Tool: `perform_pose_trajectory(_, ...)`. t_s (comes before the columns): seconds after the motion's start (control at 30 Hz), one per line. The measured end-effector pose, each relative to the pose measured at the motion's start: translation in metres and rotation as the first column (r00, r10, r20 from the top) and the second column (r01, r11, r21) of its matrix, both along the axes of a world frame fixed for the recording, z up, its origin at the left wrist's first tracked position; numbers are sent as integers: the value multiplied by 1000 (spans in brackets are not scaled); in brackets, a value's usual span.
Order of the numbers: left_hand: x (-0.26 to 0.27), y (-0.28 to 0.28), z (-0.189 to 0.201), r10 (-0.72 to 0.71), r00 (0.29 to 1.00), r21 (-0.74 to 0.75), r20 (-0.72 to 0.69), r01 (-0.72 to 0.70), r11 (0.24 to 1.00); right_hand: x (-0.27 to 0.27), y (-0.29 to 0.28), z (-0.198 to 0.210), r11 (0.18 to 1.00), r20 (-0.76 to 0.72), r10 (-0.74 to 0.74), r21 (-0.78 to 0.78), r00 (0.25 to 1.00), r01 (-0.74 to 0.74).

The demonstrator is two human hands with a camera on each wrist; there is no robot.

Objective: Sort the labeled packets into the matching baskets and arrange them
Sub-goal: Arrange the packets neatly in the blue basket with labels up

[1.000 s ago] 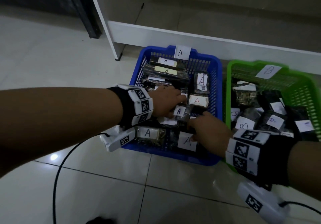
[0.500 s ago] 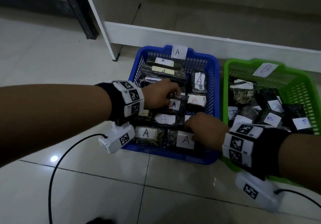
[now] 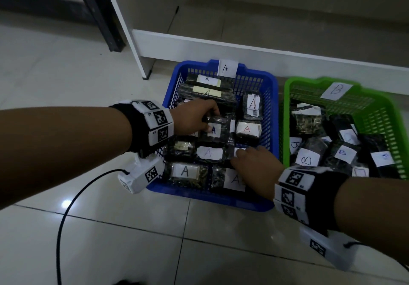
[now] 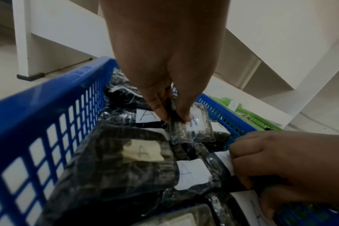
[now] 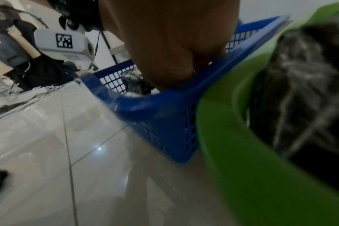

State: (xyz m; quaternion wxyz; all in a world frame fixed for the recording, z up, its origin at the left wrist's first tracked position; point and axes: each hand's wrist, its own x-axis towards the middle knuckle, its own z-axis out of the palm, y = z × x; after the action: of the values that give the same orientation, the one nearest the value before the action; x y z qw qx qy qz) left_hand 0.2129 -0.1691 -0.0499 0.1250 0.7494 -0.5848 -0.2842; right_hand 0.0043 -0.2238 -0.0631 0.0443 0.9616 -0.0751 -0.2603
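Observation:
The blue basket (image 3: 212, 198), tagged A (image 3: 228, 69), holds several black packets with A labels. My left hand (image 3: 207, 122) pinches the edge of one A packet (image 3: 218, 131) in the basket's middle; the left wrist view shows thumb and fingers (image 4: 159, 111) closed on its rim. My right hand (image 3: 238, 159) lies in the basket's near right corner. Its fingers (image 4: 240, 154) curl over another A packet (image 4: 219, 172) there. The green basket (image 3: 285, 98), tagged B (image 3: 336, 90), stands to the right and holds several B packets (image 3: 308, 159).
Both baskets sit on a tiled floor (image 3: 110, 240) against a white shelf base (image 3: 221, 45). A dark post (image 3: 99, 14) stands at the back left. A black cable (image 3: 64, 207) loops across the floor at the left. The basket rims touch (image 5: 197, 116).
My left hand has drawn its pinched A packet a little to the left and farther back in the blue basket. My right hand has barely shifted.

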Motion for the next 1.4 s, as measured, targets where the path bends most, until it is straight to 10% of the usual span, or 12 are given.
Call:
perform_pose_trajectory(0.13,-3,-4,0,17,999,6,-47,-17,1000,13,-11,14,973,16,-170,162,985,165)
perform_pose_trajectory(0.3,-6,-8,-6,58,974,-1,-221,-59,998,20,-34,24,729,426,-658,565,621,386)
perform_pose_trajectory(0.5,-6,-25,5,65,937,-34,-342,-82,996,32,-54,23,684,326,-644,649,692,331)
perform_pose_trajectory(0.6,21,-34,10,26,975,-188,223,17,982,30,-59,24,637,285,-675,691,681,342)
perform_pose_trajectory(0.7,49,-33,9,-49,884,27,466,41,999,31,-63,27,627,225,-665,687,712,367)
perform_pose_trajectory(1.17,59,-18,12,-69,929,-140,364,127,982,38,-96,36,606,205,-708,667,675,433)
perform_pose_trajectory(1.4,40,6,21,-145,974,-217,172,181,959,47,-110,51,497,373,-861,762,347,414)
